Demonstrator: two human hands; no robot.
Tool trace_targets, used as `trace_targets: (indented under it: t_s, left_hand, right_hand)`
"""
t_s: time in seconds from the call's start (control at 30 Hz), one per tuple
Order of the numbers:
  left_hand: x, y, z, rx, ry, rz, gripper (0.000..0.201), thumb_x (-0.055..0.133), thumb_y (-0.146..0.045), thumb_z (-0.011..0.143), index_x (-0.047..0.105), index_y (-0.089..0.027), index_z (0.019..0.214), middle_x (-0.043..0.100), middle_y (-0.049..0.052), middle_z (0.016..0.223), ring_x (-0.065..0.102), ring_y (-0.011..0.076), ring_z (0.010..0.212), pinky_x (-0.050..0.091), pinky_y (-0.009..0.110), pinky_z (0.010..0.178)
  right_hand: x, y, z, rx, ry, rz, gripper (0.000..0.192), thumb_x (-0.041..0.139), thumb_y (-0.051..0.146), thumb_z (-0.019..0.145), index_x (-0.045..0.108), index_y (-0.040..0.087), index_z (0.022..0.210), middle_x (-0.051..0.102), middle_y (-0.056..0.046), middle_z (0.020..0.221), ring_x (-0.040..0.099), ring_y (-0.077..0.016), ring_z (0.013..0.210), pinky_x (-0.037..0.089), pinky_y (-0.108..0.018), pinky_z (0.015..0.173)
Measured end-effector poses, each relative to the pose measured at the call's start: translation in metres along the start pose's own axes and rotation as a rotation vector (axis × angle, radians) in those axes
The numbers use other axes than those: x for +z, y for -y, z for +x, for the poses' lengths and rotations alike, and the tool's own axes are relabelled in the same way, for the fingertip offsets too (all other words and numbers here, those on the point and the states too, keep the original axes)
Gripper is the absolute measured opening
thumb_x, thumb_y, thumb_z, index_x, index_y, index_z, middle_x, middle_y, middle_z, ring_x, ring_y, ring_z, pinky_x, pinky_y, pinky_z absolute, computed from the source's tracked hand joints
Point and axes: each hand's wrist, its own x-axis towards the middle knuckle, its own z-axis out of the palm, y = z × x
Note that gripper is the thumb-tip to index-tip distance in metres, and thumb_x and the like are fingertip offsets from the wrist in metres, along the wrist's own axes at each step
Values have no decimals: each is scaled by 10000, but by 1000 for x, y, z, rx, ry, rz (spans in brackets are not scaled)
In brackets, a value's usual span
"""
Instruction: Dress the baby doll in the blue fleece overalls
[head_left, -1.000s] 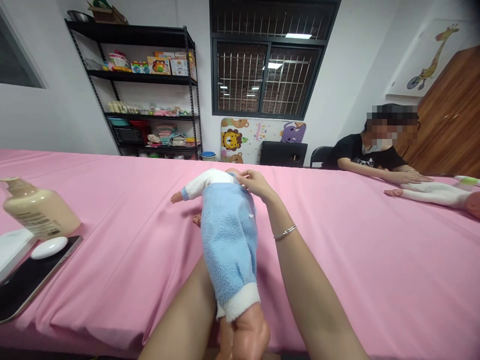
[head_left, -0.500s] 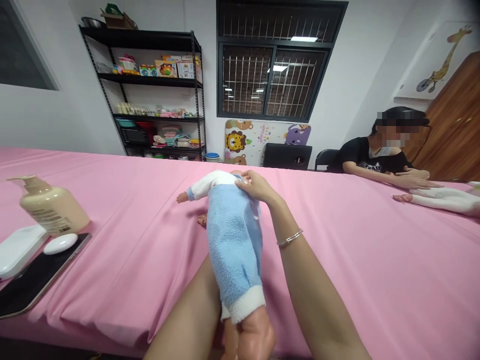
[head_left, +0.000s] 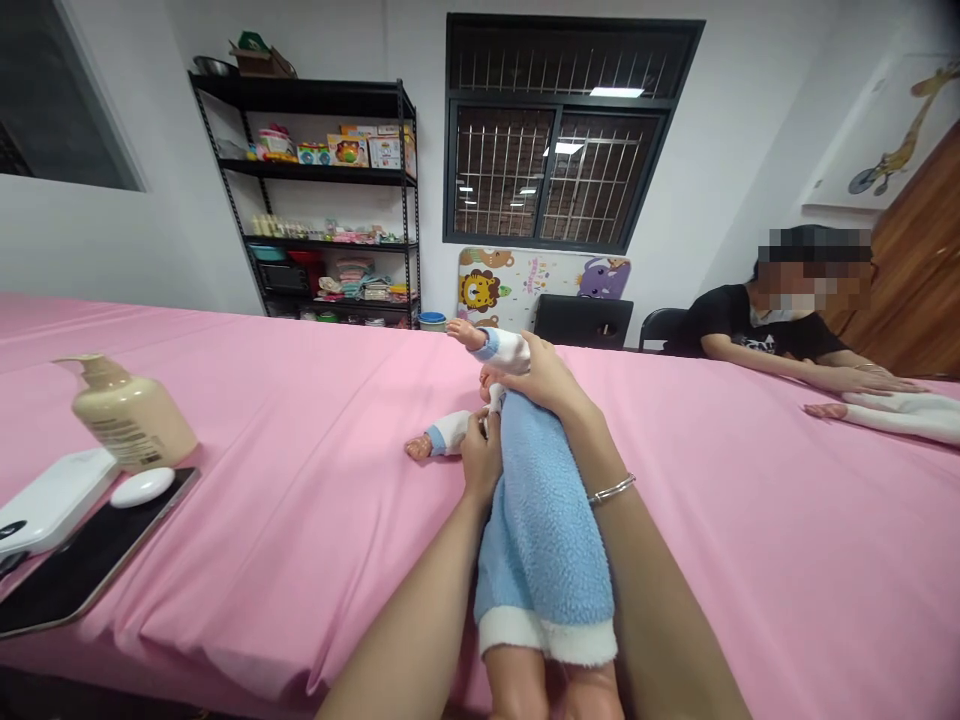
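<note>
doll (head_left: 544, 520): fuzzy matt blue fleece suit, white knit cuffs; bare feet and hands smooth shiny plastic
tablecloth (head_left: 300, 480): pink woven cloth, slight sheen, soft creases (folds at near edge)
pump bottle (head_left: 133, 418): cream plastic, glossy
tablet (head_left: 82, 565): black glass, glossy, reflective
white case (head_left: 49, 500): smooth satin plastic
bracelet (head_left: 611, 490): thin polished metal
shelf (head_left: 330, 170): black matt metal
cupboard (head_left: 919, 270): brown wood, smooth
window bars (head_left: 555, 180): dark metal
</note>
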Motion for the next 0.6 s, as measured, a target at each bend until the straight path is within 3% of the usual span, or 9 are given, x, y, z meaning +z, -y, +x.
trace_targets:
  t_s: [0.13, 0.23, 0.43, 0.6]
  left_hand:
    - [0, -2, -5, -58, -97, 350, 398, 282, -453, 886, 572, -184, 930, 684, 88, 820, 622, 244, 836, 409, 363, 744]
    - [4, -3, -6, -36, -70, 595, 449, 239, -412, 888, 619, -180, 826, 688, 126, 810, 620, 285, 853, 381, 411, 771]
    - [9, -1, -2, 11, -23, 686, 515, 221, -380, 874, 668, -164, 736, 693, 143, 802, 622, 302, 825, 367, 435, 762]
    - [10, 3, -1, 46, -27, 692, 416, 283, -303, 836, 666, -154, 767, 690, 142, 799, 616, 305, 832, 363, 445, 764]
  right_hand:
    - [5, -22, 2, 85, 32, -95, 788, 717, 327, 575, 375, 208, 1275, 562, -123, 1128, 535, -268, 1038, 428, -335, 827]
    - [9, -39, 2, 173, 75, -186, 777, 704, 279, 579, 369, 231, 1278, 612, -102, 1055, 572, -267, 981, 434, -320, 774]
    - [6, -72, -11, 250, 69, -99, 740, 668, 276, 613, 346, 229, 1278, 619, -99, 1090, 577, -268, 1003, 442, -335, 785]
    - [9, -115, -38, 275, -116, 249, 720, 636, 296, 636, 323, 197, 1277, 523, -115, 1253, 541, -221, 1099, 436, -338, 894]
